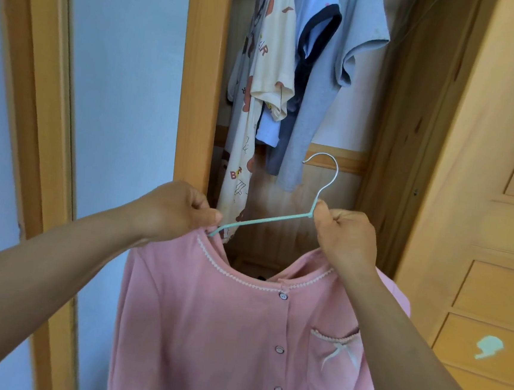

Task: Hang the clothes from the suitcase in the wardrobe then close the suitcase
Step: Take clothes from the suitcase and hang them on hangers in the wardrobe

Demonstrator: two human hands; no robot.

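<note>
Both hands grip: left hand (179, 211) pinches the pink pajama top (237, 333) collar over the mint wire hanger (282, 209), right hand (343, 236) fists the hanger neck. Wardrobe (387, 144) at twelve o'clock holds a cream printed garment (266, 71) and grey T-shirt (349, 47).

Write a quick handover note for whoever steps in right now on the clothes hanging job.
Left hand pinches the pink buttoned top's collar where the mint green wire hanger's arm enters it.
Right hand grips the hanger below its hook.
Done: several garments, among them a cream printed pyjama set and a grey T-shirt, already hang in the wooden wardrobe.
Left: seat the top on the hanger, hang it, then close the suitcase, which is out of view.
</note>
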